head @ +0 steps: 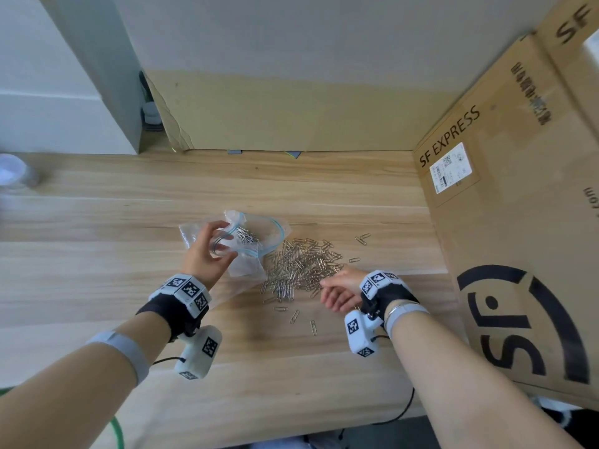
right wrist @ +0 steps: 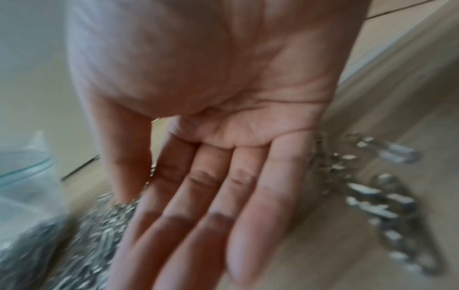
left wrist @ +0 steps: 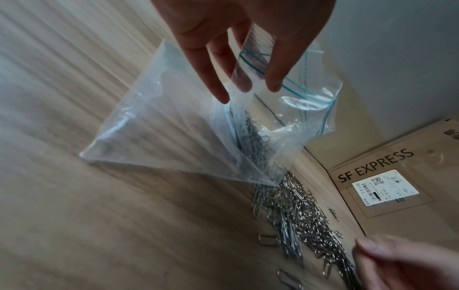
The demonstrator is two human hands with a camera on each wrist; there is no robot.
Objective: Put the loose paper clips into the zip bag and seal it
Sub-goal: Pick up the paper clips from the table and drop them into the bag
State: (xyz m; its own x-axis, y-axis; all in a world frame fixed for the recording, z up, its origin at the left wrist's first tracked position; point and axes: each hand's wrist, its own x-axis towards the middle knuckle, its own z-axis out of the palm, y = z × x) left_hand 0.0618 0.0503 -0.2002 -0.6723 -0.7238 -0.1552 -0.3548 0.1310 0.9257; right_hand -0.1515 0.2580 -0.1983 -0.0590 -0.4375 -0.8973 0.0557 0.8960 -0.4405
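A clear zip bag point(head: 246, 270) with a blue seal strip lies on the wooden table, its mouth held open toward the right. My left hand point(head: 207, 251) pinches the bag's rim point(left wrist: 250, 64) between thumb and fingers. Some paper clips point(left wrist: 255, 141) lie inside the bag. A pile of loose silver paper clips point(head: 301, 267) spreads on the table just right of the bag's mouth, with a few strays around it. My right hand point(head: 340, 286) is at the near right edge of the pile. Its fingers point(right wrist: 211, 186) are straight and the palm is bare; the right wrist view is blurred.
A large SF Express cardboard box point(head: 518, 222) stands along the right side, close to the pile. A cardboard sheet point(head: 291, 111) leans on the back wall. A translucent roll point(head: 13, 173) sits far left. A green cable point(head: 116, 429) hangs at the near left edge.
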